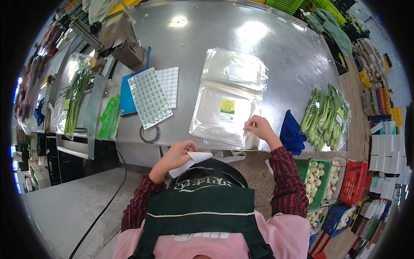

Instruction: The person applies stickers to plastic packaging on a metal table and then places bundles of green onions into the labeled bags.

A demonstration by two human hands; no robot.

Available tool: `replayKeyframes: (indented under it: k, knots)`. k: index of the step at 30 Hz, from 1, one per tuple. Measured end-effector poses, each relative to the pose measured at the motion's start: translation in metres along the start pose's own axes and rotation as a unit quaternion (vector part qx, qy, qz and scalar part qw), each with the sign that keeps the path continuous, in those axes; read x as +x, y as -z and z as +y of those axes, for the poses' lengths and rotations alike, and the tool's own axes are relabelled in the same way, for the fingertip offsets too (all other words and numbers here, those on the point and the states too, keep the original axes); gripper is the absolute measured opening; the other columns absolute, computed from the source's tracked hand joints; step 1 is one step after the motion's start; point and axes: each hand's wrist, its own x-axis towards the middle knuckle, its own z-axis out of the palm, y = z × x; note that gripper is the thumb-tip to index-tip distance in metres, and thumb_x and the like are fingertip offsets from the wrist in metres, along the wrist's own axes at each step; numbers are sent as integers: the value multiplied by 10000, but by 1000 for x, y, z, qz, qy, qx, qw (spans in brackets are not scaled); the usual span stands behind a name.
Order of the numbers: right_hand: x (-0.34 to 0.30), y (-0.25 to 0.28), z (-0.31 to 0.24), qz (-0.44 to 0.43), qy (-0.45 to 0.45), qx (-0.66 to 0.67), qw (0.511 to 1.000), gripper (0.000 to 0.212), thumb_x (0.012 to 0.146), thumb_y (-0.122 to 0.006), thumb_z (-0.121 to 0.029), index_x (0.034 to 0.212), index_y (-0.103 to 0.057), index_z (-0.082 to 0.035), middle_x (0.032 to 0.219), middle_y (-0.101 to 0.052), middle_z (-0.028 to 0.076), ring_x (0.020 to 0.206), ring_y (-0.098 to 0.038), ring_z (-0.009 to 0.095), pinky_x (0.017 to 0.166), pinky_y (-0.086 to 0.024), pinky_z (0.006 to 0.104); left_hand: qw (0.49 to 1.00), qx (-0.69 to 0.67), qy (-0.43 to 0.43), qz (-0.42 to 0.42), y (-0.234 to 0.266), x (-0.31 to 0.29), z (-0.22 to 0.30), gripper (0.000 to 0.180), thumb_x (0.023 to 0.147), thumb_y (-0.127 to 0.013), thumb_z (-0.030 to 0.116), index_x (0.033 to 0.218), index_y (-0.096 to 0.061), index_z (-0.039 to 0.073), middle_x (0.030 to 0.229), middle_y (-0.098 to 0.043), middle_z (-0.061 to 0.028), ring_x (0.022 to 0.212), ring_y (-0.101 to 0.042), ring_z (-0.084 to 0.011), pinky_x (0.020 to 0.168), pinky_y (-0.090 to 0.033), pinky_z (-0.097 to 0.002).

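A stack of clear plastic bags [207, 116] lies flat on the steel table in front of me; the top one bears a green and white label [227, 110]. My right hand [258, 128] is closed in a pinch over the bags' lower right edge. What sits between its fingertips is too small to make out. Close to my apron, at the table's front edge, my left hand [177, 154] grips a white paper sheet [196, 157], which curls at one end. Two label sheets [151, 98] overlap left of the bags, with a roll of tape [149, 134] below them.
Bagged green vegetables [324, 116] and a dark blue cloth [292, 131] lie at the right. A sealing machine [123, 41], another vegetable bag [75, 97] and green packaging [110, 116] are at the left. Crates of pale round vegetables [317, 177] stand below the table's right side.
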Motion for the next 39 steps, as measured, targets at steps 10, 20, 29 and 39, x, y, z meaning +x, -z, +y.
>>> replayKeyframes:
  k: [10,20,29,39]
  knots:
    - [43,60,-67,424,80,386,815,82,951,-551,-54,1002,-579,4,1004,-640,100,875,-616,152,769,-507,277,995,26,-76,53,2,16,15,158,805,-656,44,954,-628,2,747,-619,-57,678,-567,-145,648,-466,-290]
    - [-22,-50,-168,89,150,156,972,125,773,-748,-58,895,-723,-47,699,-652,42,657,-584,159,677,-443,302,993,-93,-56,56,8,36,65,475,808,-673,55,1276,-589,67,690,-554,-72,630,-551,-204,582,-426,-332]
    - [29,-6,-117,138,44,250,957,252,817,-721,-128,1038,-664,-22,803,-686,30,742,-618,113,695,-477,274,997,72,-32,27,7,20,-1,321,802,-548,37,1106,-641,-5,849,-672,-139,745,-612,-178,685,-476,-302]
    - [11,-25,-150,37,112,198,973,131,847,-686,-157,867,-718,-32,727,-674,105,633,-623,186,613,-478,301,998,1,-51,46,7,22,24,260,845,-636,20,1100,-636,-32,840,-657,-43,813,-589,-76,722,-467,-236]
